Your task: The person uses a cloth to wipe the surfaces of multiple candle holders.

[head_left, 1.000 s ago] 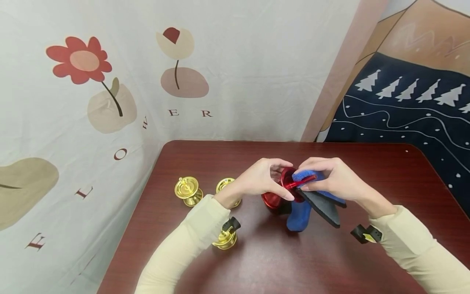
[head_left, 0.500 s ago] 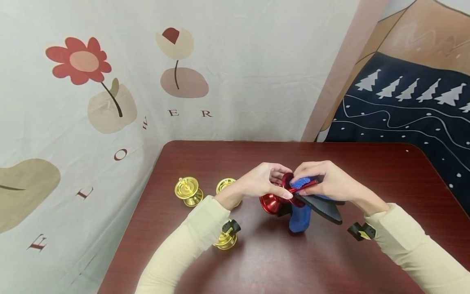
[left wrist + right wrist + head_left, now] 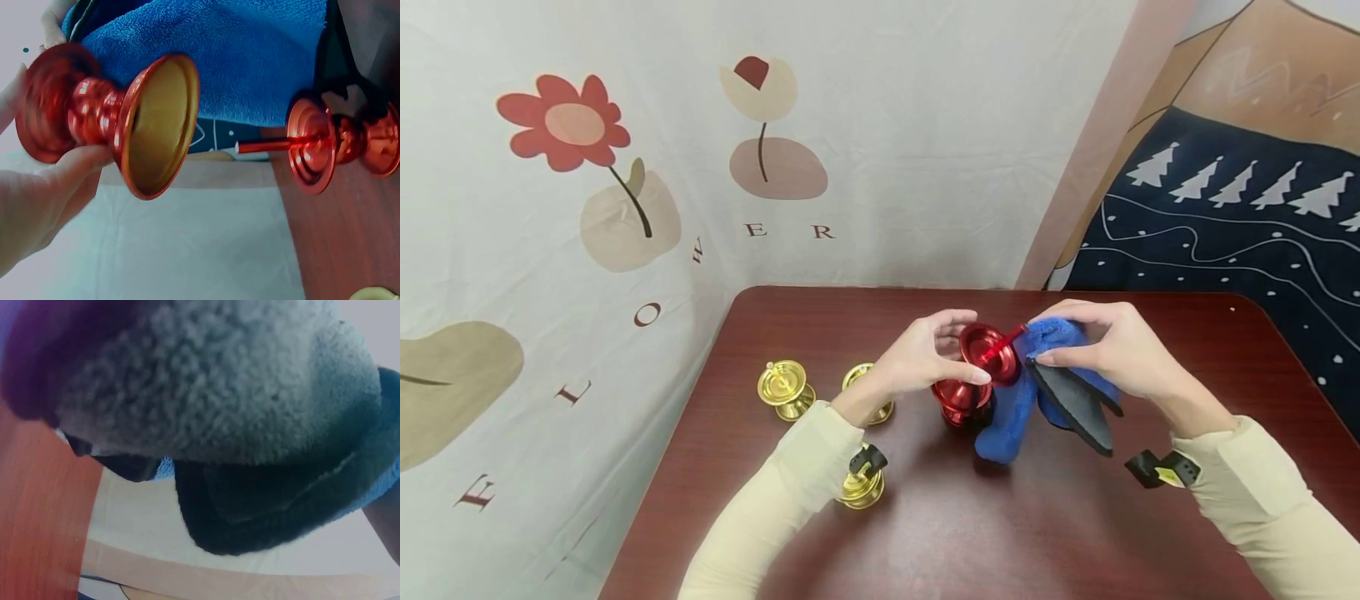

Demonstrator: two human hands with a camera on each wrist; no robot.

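Note:
My left hand grips a red metal candle holder, tilted and lifted off the table, its spike pointing up to the right. In the left wrist view its hollow, gold-coloured base faces the camera. Fingers and thumb of my right hand pinch a blue plush cloth with a dark grey side and black edging, bunched close to the spike tip. Part of the cloth hangs below the held holder. Another red candle holder stands on the table behind it, partly hidden. Cloth fills most of the right wrist view.
Several gold candle holders stand on the left of the dark red table: one at the far left, others partly covered by the left arm, including a near one. A printed fabric wall borders the table's back and left.
The cloth was around the red spike between the right fingers; it has come off to the right with the right hand. The left hand has tilted the holder, so its dish faces up more.

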